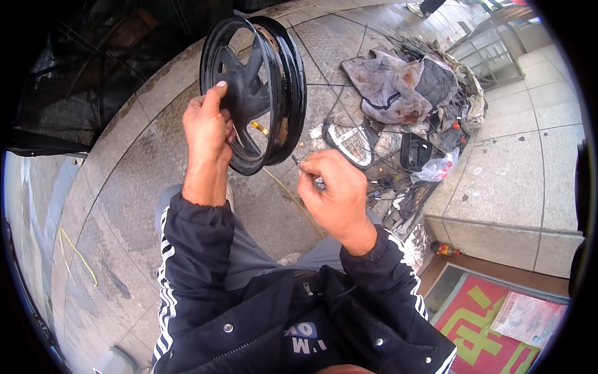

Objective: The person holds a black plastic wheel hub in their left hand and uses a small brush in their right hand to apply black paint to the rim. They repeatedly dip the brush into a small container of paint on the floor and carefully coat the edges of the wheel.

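Holding black wheel [248, 100] upright by its left-turned face with left hand [210, 128]; pinching unidentifiable small object [296, 159] in right hand [333, 190], apart, to wheel's lower right.

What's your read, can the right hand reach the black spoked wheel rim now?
Likely yes: the left hand holds the spoked wheel rim up, and nothing visible blocks the gap from the right hand, though its pinch may need to open.
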Available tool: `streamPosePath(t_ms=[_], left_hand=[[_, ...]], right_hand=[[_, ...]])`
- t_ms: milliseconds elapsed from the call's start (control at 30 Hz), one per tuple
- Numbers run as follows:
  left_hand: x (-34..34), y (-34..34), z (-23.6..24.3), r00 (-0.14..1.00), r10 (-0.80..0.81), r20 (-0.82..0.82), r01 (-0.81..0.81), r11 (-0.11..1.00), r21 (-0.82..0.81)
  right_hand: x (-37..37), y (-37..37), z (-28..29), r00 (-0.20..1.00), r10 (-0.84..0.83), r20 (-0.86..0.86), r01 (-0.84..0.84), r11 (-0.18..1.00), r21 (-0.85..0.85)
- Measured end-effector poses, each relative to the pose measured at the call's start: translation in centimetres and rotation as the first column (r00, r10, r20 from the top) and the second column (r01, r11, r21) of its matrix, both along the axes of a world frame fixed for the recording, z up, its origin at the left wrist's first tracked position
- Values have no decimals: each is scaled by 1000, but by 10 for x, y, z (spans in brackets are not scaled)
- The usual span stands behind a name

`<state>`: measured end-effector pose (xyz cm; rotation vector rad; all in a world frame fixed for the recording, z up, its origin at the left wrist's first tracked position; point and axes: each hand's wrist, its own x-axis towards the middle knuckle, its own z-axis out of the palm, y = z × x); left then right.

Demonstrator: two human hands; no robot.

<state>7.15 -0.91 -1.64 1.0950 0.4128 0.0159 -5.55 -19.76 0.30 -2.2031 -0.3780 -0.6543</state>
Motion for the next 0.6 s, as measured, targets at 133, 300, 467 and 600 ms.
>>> streamPosePath(t_ms=[133, 300, 467, 600], left_hand=[[-2, -3, 3, 1000, -9, -7, 9, 1000, -14], [-1, -4, 5, 1000, -15, -19, 15, 1000, -20], [-1, -4, 5, 1000, -16, -19, 16, 1000, -20], [-2, -7, 5, 1000, -12, -26, 12, 1000, -12]], right_hand=[[13, -5, 11, 994, -12, 110, 11, 1000, 11], [-4, -5, -21, 994, 67, -87, -72, 996, -56], [14, -5, 9, 983, -34, 178, 29, 999, 33], [2, -7, -17, 991, 89, -100, -95, 994, -49]])
